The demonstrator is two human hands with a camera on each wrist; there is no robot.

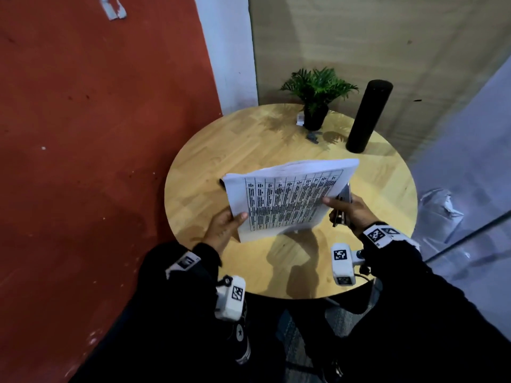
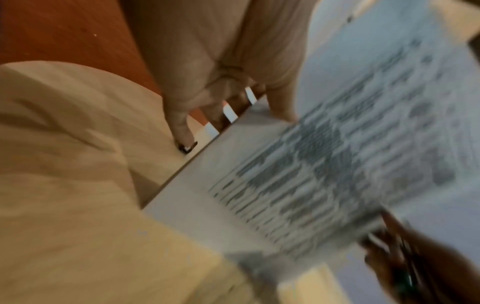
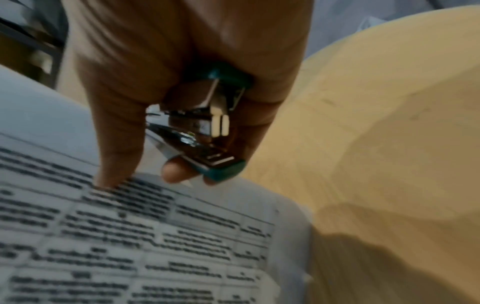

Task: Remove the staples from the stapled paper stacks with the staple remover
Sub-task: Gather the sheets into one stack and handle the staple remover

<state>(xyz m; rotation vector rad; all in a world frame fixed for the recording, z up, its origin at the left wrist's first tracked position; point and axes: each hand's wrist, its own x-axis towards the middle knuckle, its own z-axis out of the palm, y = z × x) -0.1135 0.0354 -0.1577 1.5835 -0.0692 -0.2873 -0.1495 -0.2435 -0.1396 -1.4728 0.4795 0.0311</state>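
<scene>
Above the round worktop [image 1: 210,150] I hold the paper stack [image 1: 287,197] in the air, tilted, its top sheet printed with a ruled table of small dark text that is too blurred to read. The stack is white, fairly thick, and its far edge fans slightly into separate leaves. My left hand [image 1: 224,228] pinches the near left corner, thumb on the printed face and fingers curled under it. My right hand [image 1: 351,211] is curled round the staple remover [image 3: 207,131], a small tool with shiny metal plates and teal plastic grips, while its thumb [image 3: 116,144] presses down on the right edge of the top sheet; I cannot tell whether the tool's jaws are apart or together. Both wrists wear black sleeves with white tagged camera blocks. The worktop is pale wood in glued strips, smooth and slightly glossy, and my arms throw soft shadows on it. At its far side stand a small green plant [image 1: 318,89] in a black pot and a tall matt black cylinder [image 1: 369,117], well apart from the paper. Beyond are a rust-red floor [image 1: 83,134] to my left, a white post and a beige wood-grain wall panel [image 1: 359,37].
</scene>
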